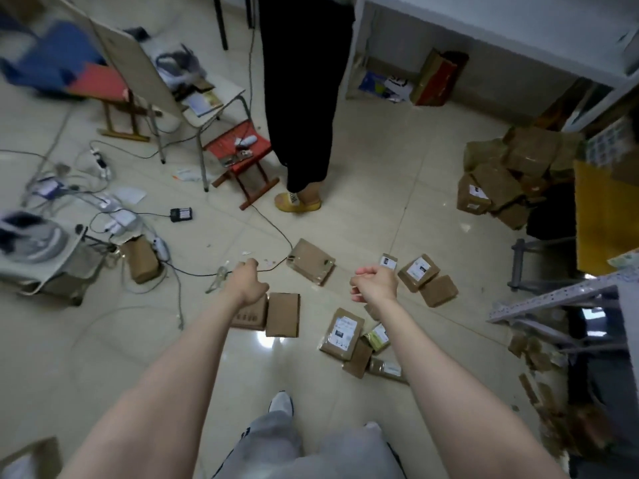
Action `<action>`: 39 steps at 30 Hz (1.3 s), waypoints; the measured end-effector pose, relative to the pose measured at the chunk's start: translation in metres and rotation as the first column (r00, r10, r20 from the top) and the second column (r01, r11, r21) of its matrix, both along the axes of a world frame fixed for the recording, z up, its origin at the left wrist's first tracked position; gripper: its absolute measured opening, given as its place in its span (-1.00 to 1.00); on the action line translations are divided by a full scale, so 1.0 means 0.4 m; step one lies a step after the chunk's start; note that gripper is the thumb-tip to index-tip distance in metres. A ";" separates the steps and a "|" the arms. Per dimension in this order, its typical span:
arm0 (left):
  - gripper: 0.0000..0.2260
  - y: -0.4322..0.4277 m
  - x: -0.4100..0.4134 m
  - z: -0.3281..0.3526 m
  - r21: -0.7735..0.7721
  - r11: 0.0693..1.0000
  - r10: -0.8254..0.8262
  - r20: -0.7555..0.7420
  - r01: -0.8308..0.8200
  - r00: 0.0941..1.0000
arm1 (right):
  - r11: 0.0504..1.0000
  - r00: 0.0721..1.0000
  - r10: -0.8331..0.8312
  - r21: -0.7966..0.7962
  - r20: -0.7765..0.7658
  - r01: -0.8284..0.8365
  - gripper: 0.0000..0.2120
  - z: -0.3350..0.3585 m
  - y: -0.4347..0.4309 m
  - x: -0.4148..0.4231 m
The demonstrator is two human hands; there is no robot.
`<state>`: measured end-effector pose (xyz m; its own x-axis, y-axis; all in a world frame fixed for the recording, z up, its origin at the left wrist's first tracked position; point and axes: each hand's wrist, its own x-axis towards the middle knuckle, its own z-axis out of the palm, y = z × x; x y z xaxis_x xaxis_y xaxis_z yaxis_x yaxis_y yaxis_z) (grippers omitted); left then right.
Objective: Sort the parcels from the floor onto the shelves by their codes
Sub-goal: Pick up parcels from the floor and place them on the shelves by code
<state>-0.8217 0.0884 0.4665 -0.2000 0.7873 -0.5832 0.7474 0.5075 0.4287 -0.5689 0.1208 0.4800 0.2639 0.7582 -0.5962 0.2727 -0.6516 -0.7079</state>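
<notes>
Several brown cardboard parcels lie scattered on the tiled floor in front of me. One flat parcel (pixel 313 261) lies between my hands, a plain one (pixel 283 314) just below my left hand, and a labelled one (pixel 341 333) below my right wrist. Two more labelled parcels (pixel 418 271) lie to the right. My left hand (pixel 246 278) hangs over the floor with fingers curled and nothing in it. My right hand (pixel 373 280) is also curled and holds nothing. A grey metal shelf (pixel 553 299) stands at the right edge.
A person in black trousers and yellow slippers (pixel 298 201) stands ahead. A heap of parcels (pixel 501 181) sits at the back right. Cables, chargers and a red stool (pixel 242 153) clutter the left side. A black cable (pixel 273 226) crosses the floor.
</notes>
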 end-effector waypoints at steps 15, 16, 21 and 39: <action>-0.61 0.034 -0.081 -0.132 -0.095 0.920 0.389 0.116 -0.380 0.914 | 0.908 0.911 0.410 -0.115 0.037 -0.403 -0.80 -0.195 0.169 -0.216; -0.62 0.038 -0.082 -0.150 -0.109 0.910 0.412 0.118 -0.401 0.903 | 0.896 0.900 0.434 -0.127 0.042 -0.426 -0.79 -0.216 0.182 -0.222; -0.37 0.069 -0.093 -0.241 -0.122 0.872 0.487 0.124 -0.474 0.865 | 0.833 0.842 0.539 -0.175 0.035 -0.526 -0.75 -0.331 0.228 -0.272; -0.60 -0.018 -0.278 -0.960 -0.165 0.775 0.618 -0.006 -0.610 0.786 | 0.734 0.764 0.645 -0.274 -0.008 -0.622 -0.53 -1.111 0.134 -0.468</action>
<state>-0.9331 0.0813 0.0824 -0.5809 0.4084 -0.7041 0.2364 0.9124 0.3342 -0.7559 0.1744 0.0354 -0.1677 0.5982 -0.7836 0.7344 -0.4544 -0.5041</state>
